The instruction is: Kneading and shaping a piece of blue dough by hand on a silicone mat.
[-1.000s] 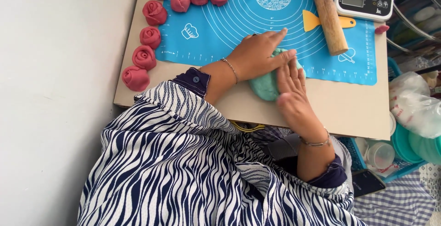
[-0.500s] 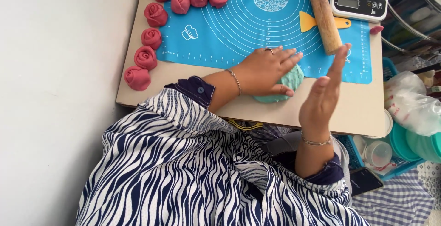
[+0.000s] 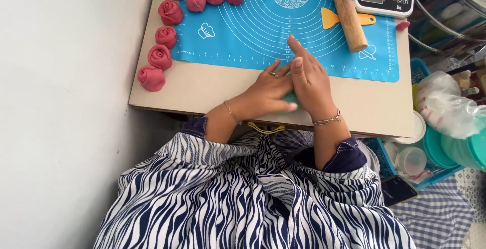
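Here, both hands, left hand and right hand, around green dough

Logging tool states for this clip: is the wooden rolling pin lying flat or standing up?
Lying flat. The rolling pin rests lengthwise on the blue mat, slanted, apart from both hands, beside the yellow scraper.

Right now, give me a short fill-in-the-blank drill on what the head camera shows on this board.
1. Both hands press together on a small lump of ____ dough.
2. The rose-shaped dough pieces along the blue silicone mat are ____ in colour.
3. The wooden rolling pin lies partly over a ____ plastic scraper.

Missing words: green; pink; yellow
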